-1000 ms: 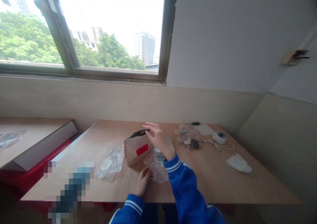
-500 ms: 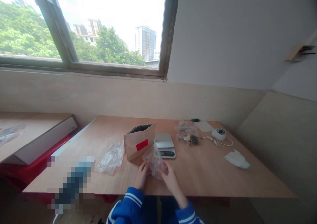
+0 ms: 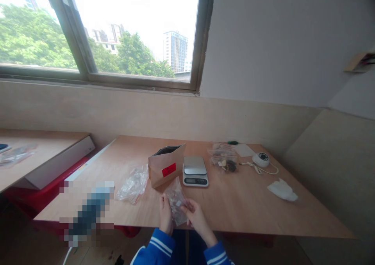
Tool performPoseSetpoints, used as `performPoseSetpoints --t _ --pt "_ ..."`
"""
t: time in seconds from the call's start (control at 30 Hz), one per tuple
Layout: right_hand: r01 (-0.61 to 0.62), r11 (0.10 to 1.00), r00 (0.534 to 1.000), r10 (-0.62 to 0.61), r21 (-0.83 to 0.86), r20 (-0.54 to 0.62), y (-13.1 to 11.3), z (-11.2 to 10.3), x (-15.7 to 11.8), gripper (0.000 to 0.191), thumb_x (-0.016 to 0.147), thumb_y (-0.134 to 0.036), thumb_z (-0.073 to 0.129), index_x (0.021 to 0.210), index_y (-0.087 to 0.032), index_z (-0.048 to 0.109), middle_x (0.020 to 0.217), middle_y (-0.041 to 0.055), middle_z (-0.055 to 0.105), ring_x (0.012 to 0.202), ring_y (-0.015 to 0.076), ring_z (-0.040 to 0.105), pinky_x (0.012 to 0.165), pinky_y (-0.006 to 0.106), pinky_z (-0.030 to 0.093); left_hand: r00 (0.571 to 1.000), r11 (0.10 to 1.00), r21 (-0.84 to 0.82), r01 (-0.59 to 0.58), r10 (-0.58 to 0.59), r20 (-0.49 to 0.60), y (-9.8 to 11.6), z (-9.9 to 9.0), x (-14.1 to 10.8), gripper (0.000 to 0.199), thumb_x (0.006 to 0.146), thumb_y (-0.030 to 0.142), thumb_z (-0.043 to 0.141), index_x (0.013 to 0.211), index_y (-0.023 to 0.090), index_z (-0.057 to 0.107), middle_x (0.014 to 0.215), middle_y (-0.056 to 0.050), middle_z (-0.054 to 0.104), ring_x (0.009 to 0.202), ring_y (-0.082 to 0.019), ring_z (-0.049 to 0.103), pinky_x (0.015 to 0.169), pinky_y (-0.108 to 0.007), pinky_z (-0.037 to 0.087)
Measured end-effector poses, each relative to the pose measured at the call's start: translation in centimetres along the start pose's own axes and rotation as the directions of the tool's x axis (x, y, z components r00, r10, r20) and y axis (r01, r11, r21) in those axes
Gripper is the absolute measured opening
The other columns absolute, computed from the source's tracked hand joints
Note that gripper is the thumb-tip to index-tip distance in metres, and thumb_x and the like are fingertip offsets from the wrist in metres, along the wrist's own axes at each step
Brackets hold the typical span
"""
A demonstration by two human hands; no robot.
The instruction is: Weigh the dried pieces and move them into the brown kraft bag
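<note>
A clear plastic bag (image 3: 175, 198) is held between my two hands near the table's front edge. My left hand (image 3: 166, 214) grips its left side, and my right hand (image 3: 195, 217) pinches its right side. Just behind them stands an open-topped brown paper bag (image 3: 159, 175) with a red label. To the right of that bag is a white kitchen scale (image 3: 195, 171) with a bare metal plate. Left of the paper bag lies a heap of clear plastic bags (image 3: 133, 185).
Filled clear bags (image 3: 224, 157) lie right of the scale, near a white sheet (image 3: 244, 150) and a green-handled tool (image 3: 233, 143). Further right are a white camera with cable (image 3: 260, 159) and a crumpled white bag (image 3: 283, 190). A second table (image 3: 43, 148) stands left.
Both hands have drawn the clear plastic bag closer to the table's front edge, away from the scale, whose display now shows fully. The view has shifted slightly.
</note>
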State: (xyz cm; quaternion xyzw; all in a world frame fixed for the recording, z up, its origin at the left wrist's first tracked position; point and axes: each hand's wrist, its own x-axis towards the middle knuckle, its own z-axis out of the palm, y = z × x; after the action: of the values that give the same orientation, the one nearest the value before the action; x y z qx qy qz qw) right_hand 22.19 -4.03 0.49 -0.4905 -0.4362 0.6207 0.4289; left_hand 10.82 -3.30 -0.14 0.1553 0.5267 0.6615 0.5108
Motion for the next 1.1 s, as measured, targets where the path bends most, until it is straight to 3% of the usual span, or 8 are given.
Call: performPoseSetpoints --t 0.17,0.4,0.5,0.67,0.83,0.93,1.0,1.1 --pt "-0.07 0.997 0.996 0.07 -0.013 0.059 0.3 0.0 -0.4 0.069 0.047 -0.072 0.072 0.089 -0.018 0.06 0.077 0.0029 0.068 0.029 0.0035 0.039 0.03 0.018 0.02 0.997 0.992 0.095 -0.078 0.081 -0.022 2.1 -1.2 -1.3 0.063 0.057 0.073 0.063 0.09 0.021 0.051 0.063 0.004 0.056 0.054 -0.012 0.054 0.05 -0.024 0.044" --pt "-0.027 0.999 0.985 0.031 -0.026 0.169 0.8 0.0 -0.2 0.053 0.057 -0.066 0.071 0.083 -0.019 0.065 0.067 -0.0004 0.063 0.035 0.006 0.043 0.034 0.018 0.026 0.984 0.974 0.164 -0.157 0.168 -0.057 4.3 -3.2 -2.8 0.061 0.067 0.068 0.059 0.105 0.024 0.04 0.049 0.01 0.042 0.036 -0.008 0.036 0.036 -0.019 0.026" --pt "0.03 1.0 0.997 -0.03 0.005 0.071 1.4 -1.2 0.3 0.051 0.059 -0.064 0.072 0.081 -0.019 0.066 0.063 0.0 0.062 0.038 0.0072 0.044 0.037 0.02 0.03 0.969 0.961 0.215 -0.175 0.207 -0.138 5.5 -4.5 -2.5 0.059 0.069 0.067 0.057 0.105 0.024 0.041 0.055 0.008 0.047 0.041 -0.009 0.041 0.039 -0.02 0.031" --pt "0.141 0.983 0.982 -0.124 0.119 -0.139 1.9 -5.4 0.4 0.047 0.064 -0.061 0.071 0.085 -0.019 0.069 0.063 0.0015 0.062 0.047 0.0114 0.052 0.043 0.023 0.039 0.924 0.931 0.333 -0.147 0.249 -0.289 9.4 -7.9 0.2 0.058 0.064 0.059 0.06 0.107 0.021 0.047 0.062 0.005 0.05 0.047 -0.011 0.047 0.045 -0.023 0.039" --pt "0.165 0.926 0.966 -0.081 0.34 -0.247 1.4 -8.0 -0.7 0.042 0.062 -0.048 0.079 0.089 -0.017 0.07 0.066 0.0004 0.063 0.052 0.0087 0.052 0.048 0.02 0.043 0.9 0.853 0.439 -0.282 0.394 -0.187 13.3 -9.9 5.2 0.055 0.063 0.051 0.057 0.106 0.017 0.052 0.067 0.003 0.051 0.053 -0.013 0.05 0.051 -0.027 0.044" --pt "0.145 0.875 0.972 -0.037 0.462 -0.233 0.9 -8.3 -1.2 0.038 0.061 -0.04 0.082 0.089 -0.017 0.072 0.07 0.0009 0.066 0.058 0.0089 0.054 0.054 0.019 0.047 0.914 0.716 0.629 -0.304 0.406 -0.021 14.6 -9.9 8.3 0.056 0.073 0.051 0.045 0.116 0.015 0.047 0.062 0.003 0.049 0.052 -0.017 0.051 0.053 -0.031 0.046" --pt "0.124 0.852 0.976 -0.012 0.508 -0.218 0.6 -8.4 -1.3 0.036 0.06 -0.037 0.083 0.089 -0.017 0.072 0.072 0.0012 0.067 0.061 0.0095 0.056 0.056 0.019 0.048 0.908 0.533 0.808 -0.25 0.419 0.004 15.0 -9.6 9.9 0.053 0.077 0.044 0.042 0.117 0.009 0.048 0.067 -0.003 0.055 0.065 -0.023 0.059 0.063 -0.038 0.05" --pt "0.102 0.832 0.978 0.017 0.545 -0.208 0.4 -8.5 -1.5 0.035 0.06 -0.033 0.083 0.089 -0.018 0.073 0.073 0.0009 0.067 0.061 0.0096 0.057 0.057 0.019 0.049 0.824 0.286 0.937 -0.198 0.567 0.001 14.8 -9.1 11.0 0.06 0.077 0.038 0.047 0.124 0.0 0.043 0.106 -0.024 0.057 0.103 -0.035 0.056 0.087 -0.052 0.044"
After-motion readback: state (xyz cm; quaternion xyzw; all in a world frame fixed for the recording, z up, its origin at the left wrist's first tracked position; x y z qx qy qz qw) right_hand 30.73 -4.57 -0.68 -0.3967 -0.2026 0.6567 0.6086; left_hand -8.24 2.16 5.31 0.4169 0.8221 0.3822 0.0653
